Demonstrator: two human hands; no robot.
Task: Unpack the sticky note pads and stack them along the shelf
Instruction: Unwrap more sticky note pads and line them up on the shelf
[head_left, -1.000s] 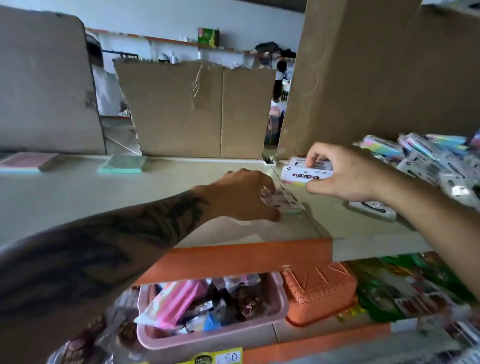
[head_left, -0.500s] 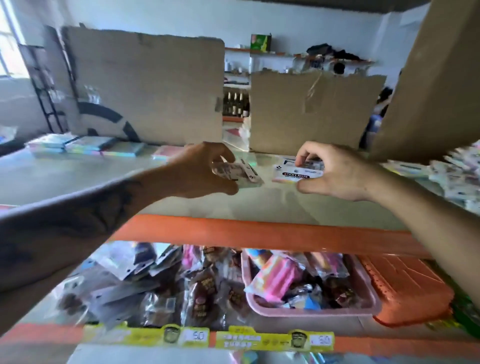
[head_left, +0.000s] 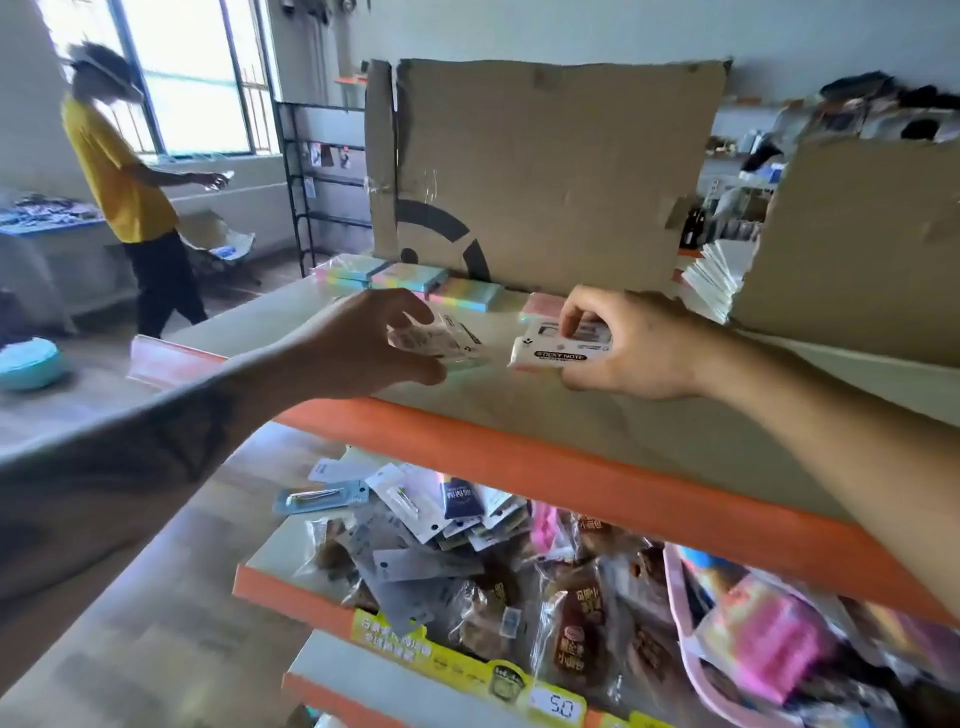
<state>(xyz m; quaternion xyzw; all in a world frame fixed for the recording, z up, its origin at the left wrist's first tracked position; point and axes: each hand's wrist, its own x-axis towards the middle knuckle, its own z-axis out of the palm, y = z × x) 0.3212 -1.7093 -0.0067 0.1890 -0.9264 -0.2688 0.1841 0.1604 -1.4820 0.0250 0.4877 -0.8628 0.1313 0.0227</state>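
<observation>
My left hand (head_left: 363, 345) pinches a packaged sticky note pad (head_left: 441, 340) in clear wrap, held just above the top shelf (head_left: 545, 415). Close beside it, my right hand (head_left: 631, 345) grips another packaged pad with a white "STICKY NOTE" label (head_left: 550, 348). Behind them, unpacked pastel pads (head_left: 410, 278) lie in a row along the shelf against a cardboard sheet (head_left: 561, 171), and a pink pad (head_left: 540, 306) lies nearest my right hand.
A second cardboard sheet (head_left: 857, 244) stands at the right. The lower shelf (head_left: 395, 629) holds snack packets and hang-card goods, plus a pink basket (head_left: 691, 670). A person in a yellow shirt (head_left: 124, 176) walks at the far left near a window.
My view has swung left along the shelf. Both hands moved with it, still holding their packs; the row of unpacked pads is now close behind them.
</observation>
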